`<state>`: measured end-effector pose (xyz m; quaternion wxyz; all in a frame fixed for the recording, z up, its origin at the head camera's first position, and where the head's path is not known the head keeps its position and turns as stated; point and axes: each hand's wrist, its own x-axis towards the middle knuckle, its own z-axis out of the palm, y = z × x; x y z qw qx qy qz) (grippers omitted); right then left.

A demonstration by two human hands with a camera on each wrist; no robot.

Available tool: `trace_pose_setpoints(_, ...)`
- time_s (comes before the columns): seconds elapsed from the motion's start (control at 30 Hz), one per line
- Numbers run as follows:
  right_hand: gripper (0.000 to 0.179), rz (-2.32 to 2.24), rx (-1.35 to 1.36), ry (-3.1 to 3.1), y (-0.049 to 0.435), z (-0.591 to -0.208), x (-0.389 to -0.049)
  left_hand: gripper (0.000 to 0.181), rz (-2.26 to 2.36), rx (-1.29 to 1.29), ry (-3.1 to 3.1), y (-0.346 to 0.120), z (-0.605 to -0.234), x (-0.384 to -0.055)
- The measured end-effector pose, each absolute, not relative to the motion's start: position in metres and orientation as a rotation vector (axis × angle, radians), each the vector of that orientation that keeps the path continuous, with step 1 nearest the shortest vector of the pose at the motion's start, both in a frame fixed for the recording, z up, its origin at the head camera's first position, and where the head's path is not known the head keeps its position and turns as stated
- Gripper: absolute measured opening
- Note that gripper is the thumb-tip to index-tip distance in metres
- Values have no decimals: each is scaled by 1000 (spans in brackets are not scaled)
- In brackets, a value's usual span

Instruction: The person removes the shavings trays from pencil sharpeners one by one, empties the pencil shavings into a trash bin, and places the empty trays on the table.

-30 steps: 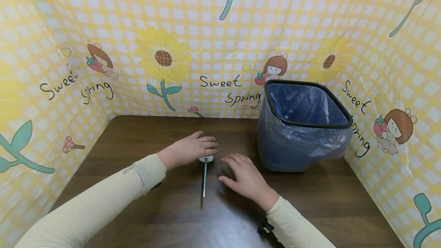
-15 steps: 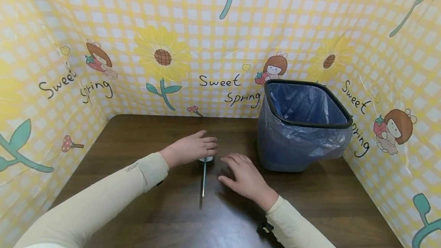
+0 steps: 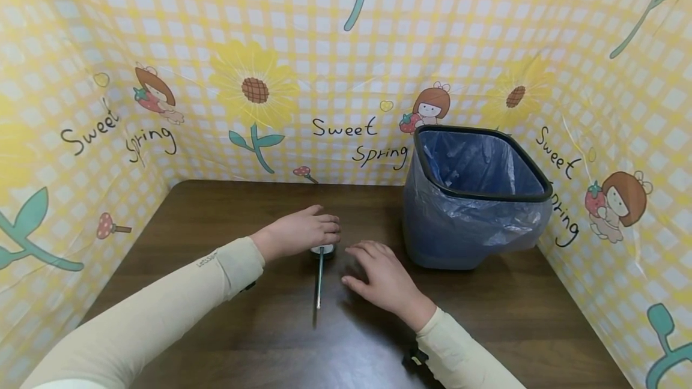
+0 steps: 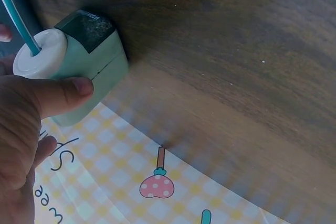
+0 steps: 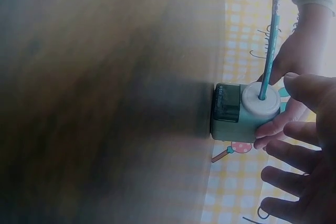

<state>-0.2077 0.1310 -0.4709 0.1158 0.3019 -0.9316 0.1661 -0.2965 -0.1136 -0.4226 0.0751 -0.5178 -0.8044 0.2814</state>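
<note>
A light green pencil sharpener (image 4: pixel 110 59) with a white round top and a dark window sits on the table, mostly hidden behind the left hand in the head view. A teal pencil (image 3: pixel 321 281) stands in the hole of its white top. My left hand (image 3: pixel 297 235) holds the sharpener's body, the thumb on one side and fingers on the other. My right hand (image 3: pixel 386 281) hovers near the sharpener on its right, fingers spread and holding nothing; in the right wrist view its fingers (image 5: pixel 286 181) are apart from the sharpener.
A blue-grey bin (image 3: pixel 449 230) with a black rim and clear plastic liner stands on the right of the dark wooden table (image 3: pixel 243 335). Yellow checked cloth (image 3: pixel 324 77) with printed flowers encloses the table at the back and both sides.
Almost nothing differs. The left hand has shifted very slightly on the sharpener, and the right hand keeps its place. The pencil remains in the hole.
</note>
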Motion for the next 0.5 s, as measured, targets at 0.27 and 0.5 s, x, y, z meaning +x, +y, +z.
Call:
trace_pose_setpoints(0.27, 58, 466, 875, -2746, 130, -471, -208, 61, 815, -1555, -2429, -113, -420, -296)
trace_pose_setpoints(0.5, 58, 481, 868, -2741, 131, -472, -208, 61, 809, -1569, -2408, -113, -421, -299)
